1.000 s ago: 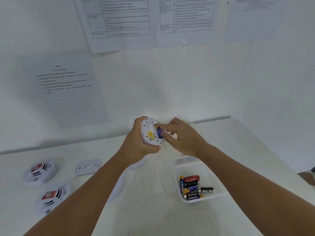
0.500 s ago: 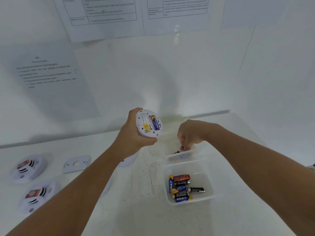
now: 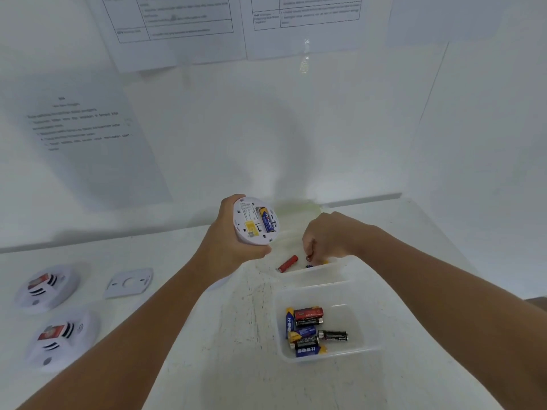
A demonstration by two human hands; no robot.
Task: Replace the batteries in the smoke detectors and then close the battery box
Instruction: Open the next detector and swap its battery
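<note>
Left hand: the left hand [image 3: 233, 241] holds a white smoke detector [image 3: 256, 221] up off the surface [image 3: 236, 365], fingers curled round its rim, its back side turned toward the camera.
Detector in the grip: one blue-and-yellow battery [image 3: 267, 221] sits in the open compartment, just beside a yellow label.
Right hand: the right hand [image 3: 331, 235] reaches down into the farther clear box [image 3: 334, 269], fingers curled at something small and red at their tips; whether they actually pinch it I cannot tell.
Red battery: a red battery [image 3: 287, 263] lies in that farther box, just left of the right fingers, apart from them.
Nearer box: a second clear box [image 3: 364, 329], below the right fingers, holds a heap of mixed batteries [image 3: 310, 331] in red, blue, black and yellow.
Other detectors: two more smoke detectors [image 3: 48, 287] [image 3: 62, 338] lie face up on the surface, well left of the left fingers.
Mounting plate: a white mounting plate [image 3: 129, 283] lies flat between those detectors and the left forearm.
Wall: printed sheets [image 3: 174, 28] hang above.
</note>
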